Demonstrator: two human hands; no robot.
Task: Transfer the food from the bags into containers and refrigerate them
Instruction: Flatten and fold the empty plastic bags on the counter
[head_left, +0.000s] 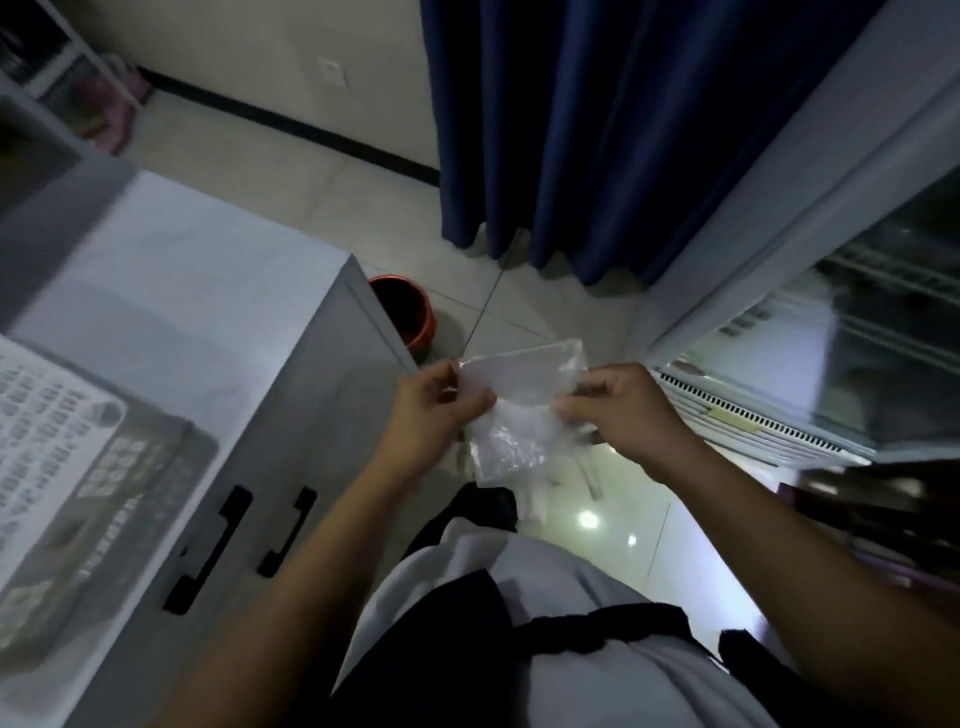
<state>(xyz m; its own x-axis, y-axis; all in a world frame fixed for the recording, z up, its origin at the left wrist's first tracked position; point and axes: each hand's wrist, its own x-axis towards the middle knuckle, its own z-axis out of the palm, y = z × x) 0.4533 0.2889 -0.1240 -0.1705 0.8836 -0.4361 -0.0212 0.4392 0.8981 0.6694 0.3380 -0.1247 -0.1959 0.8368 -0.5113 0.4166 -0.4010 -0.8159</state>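
A: Largest fixtures?
B: One grey two-door cabinet (291, 457) with two black handles is standing left; one glass-fronted refrigerator (841, 332) right; one dark blue curtain (597, 130) is hanging behind.
A: Task item?
B: One crinkled clear plastic bag (519, 410), contents unclear, is hanging mid-air between both hands.
A: Hands?
B: Left hand (431, 415) and right hand (618, 410) are each pinching its top edge.
A: Smallest?
B: One orange bucket (410, 312).

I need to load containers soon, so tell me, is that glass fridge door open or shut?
Cannot tell for sure. The fridge door slants across the right side, shelves dimly visible behind its glass, but no gap or seal shows.
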